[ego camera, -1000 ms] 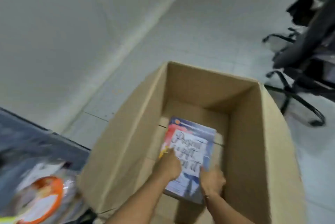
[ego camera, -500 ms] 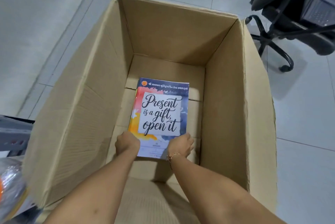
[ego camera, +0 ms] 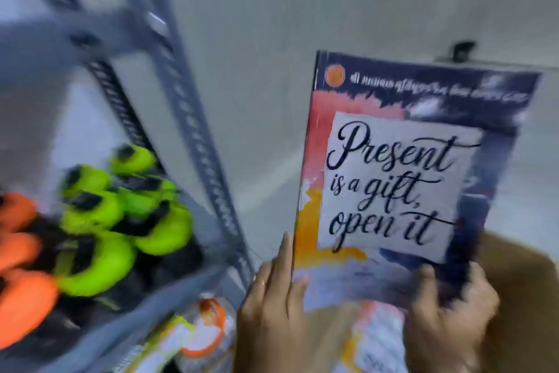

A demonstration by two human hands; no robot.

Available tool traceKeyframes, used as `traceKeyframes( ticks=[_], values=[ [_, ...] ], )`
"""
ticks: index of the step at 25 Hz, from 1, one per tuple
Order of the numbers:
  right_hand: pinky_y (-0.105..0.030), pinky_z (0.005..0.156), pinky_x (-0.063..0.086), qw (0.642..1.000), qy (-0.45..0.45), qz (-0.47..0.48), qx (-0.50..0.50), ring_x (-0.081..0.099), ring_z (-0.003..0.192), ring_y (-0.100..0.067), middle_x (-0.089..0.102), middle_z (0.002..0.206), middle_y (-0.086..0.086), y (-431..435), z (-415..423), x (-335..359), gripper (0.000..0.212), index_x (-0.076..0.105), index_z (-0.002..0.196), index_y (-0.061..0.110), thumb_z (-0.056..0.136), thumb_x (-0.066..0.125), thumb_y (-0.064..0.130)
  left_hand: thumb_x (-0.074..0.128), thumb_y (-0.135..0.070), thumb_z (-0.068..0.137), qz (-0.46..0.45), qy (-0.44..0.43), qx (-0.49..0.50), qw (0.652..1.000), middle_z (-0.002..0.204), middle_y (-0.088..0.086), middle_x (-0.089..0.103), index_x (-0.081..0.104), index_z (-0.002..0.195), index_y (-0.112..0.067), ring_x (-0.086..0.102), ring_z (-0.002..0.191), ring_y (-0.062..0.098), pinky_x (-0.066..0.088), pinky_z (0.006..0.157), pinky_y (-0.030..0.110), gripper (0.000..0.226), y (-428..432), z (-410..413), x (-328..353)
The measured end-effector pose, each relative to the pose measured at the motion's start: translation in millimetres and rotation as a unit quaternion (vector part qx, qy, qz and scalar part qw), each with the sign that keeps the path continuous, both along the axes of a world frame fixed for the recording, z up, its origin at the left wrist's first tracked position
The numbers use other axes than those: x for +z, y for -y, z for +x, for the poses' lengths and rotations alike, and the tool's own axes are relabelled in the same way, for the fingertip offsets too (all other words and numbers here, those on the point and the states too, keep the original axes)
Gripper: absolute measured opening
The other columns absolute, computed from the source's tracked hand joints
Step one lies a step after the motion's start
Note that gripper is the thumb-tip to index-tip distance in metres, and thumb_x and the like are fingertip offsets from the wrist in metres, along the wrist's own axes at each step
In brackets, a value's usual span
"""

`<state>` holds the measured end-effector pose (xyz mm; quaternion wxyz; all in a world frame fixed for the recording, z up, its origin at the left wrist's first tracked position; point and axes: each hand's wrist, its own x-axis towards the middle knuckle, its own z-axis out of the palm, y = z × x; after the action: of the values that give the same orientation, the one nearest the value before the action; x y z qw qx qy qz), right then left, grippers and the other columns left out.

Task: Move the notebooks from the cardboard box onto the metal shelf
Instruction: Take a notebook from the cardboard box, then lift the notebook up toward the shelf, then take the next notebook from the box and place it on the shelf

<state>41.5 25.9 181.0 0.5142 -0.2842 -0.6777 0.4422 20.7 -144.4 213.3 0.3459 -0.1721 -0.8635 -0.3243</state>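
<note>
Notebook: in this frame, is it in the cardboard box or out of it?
Out. The notebook is raised upright in front of the wall, left hand and right hand holding its lower edge, beside the metal shelf.

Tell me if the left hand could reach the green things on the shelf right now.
Probably not yet. The left hand is gripping the notebook along its left edge, sharing it with the right hand. The green things lie close, beyond the shelf post, with nothing else between.
</note>
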Motion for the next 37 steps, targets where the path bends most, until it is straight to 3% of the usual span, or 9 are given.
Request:
traceKeyframes(
  ticks=[3,7,14,20,24,27,31,34,37],
  values=[
    [-0.052,0.082,0.049,0.980,-0.138,0.110,0.089,0.060,0.099,-0.047,0.058,0.118,-0.033,78.8,-30.2,112.8,0.050,0.056,0.125,-0.003,0.087,0.057,0.030,0.045,-0.046,0.090,0.062,-0.162,0.060,0.983,0.093,-0.013,0.068,0.066,0.109,-0.024,0.054,0.095,-0.013,0.037,0.085,-0.006,0.036,79.7,24.3,97.8],
    [-0.035,0.087,0.049,0.918,-0.263,0.161,0.247,0.062,0.108,-0.030,0.056,0.129,-0.006,172.8,-61.5,239.4,0.035,0.061,0.121,0.015,0.087,0.055,0.024,0.059,-0.036,0.078,0.061,-0.273,0.238,0.930,0.088,-0.001,0.062,0.061,0.112,-0.012,0.055,0.076,0.004,0.038,0.086,0.000,0.042,168.2,47.3,205.8],
    [-0.034,0.070,0.051,0.856,0.004,0.282,0.433,0.065,0.097,-0.040,0.070,0.093,-0.027,274.6,-139.9,358.7,0.022,0.069,0.091,-0.006,0.082,0.050,-0.001,0.059,-0.019,0.090,0.018,0.036,0.389,0.920,0.101,0.027,0.065,0.064,0.098,0.004,0.058,0.101,0.040,0.044,0.080,0.037,0.025,265.7,1.7,312.5],
    [-0.040,0.094,0.046,0.798,0.194,0.398,0.409,0.053,0.114,-0.040,0.056,0.122,-0.030,287.6,-144.8,352.1,0.028,0.055,0.114,-0.008,0.089,0.044,0.001,0.068,-0.033,0.081,-0.146,0.271,0.406,0.860,0.127,0.012,0.061,0.063,0.116,-0.014,0.049,0.122,0.034,0.039,0.102,0.037,0.041,286.0,-19.3,329.8],
    [-0.034,0.082,0.045,0.856,-0.097,0.330,0.386,0.063,0.103,-0.035,0.068,0.112,-0.023,252.9,-119.3,321.3,0.022,0.065,0.105,-0.003,0.088,0.053,0.003,0.064,-0.024,0.085,-0.215,0.023,0.436,0.874,0.120,0.017,0.060,0.063,0.116,-0.013,0.046,0.116,0.039,0.042,0.095,0.044,0.034,230.5,-23.2,312.4],
    [-0.029,0.097,0.046,0.888,-0.325,0.223,0.236,0.064,0.104,-0.029,0.067,0.108,-0.020,179.4,-82.4,214.7,0.019,0.064,0.105,-0.007,0.092,0.051,-0.001,0.065,-0.007,0.079,-0.241,-0.203,0.222,0.923,0.092,0.015,0.068,0.070,0.098,-0.012,0.060,0.084,0.036,0.044,0.078,0.042,0.021,134.1,-33.4,225.5],
    [-0.034,0.105,0.036,0.983,0.107,-0.052,0.140,0.054,0.115,-0.037,0.062,0.119,-0.028,56.0,-69.6,-22.4,0.047,0.059,0.116,-0.005,0.087,0.044,0.028,0.055,-0.008,0.079,-0.210,0.126,-0.106,0.964,0.085,0.008,0.066,0.068,0.090,-0.016,0.062,0.077,0.030,0.051,0.068,0.037,0.019,-9.8,-61.6,35.7],
    [-0.048,0.093,0.049,0.875,0.420,-0.238,0.031,0.060,0.103,-0.042,0.064,0.108,-0.031,-10.3,-25.2,-177.9,0.070,0.062,0.106,-0.004,0.072,0.036,0.051,0.047,-0.010,0.087,-0.272,0.489,-0.190,0.807,0.109,0.020,0.065,0.066,0.103,-0.007,0.061,0.102,0.037,0.051,0.082,0.039,0.024,-86.8,-58.9,-111.5],
    [-0.048,0.102,0.042,0.735,0.539,-0.406,-0.062,0.050,0.119,-0.042,0.053,0.127,-0.029,-40.8,19.3,-269.6,0.067,0.052,0.124,-0.001,0.077,0.065,0.045,0.045,-0.017,0.088,-0.365,0.595,-0.169,0.695,0.128,0.018,0.059,0.056,0.120,-0.008,0.055,0.118,0.033,0.048,0.096,0.039,0.035,-111.5,-53.0,-241.8]
  ],
)
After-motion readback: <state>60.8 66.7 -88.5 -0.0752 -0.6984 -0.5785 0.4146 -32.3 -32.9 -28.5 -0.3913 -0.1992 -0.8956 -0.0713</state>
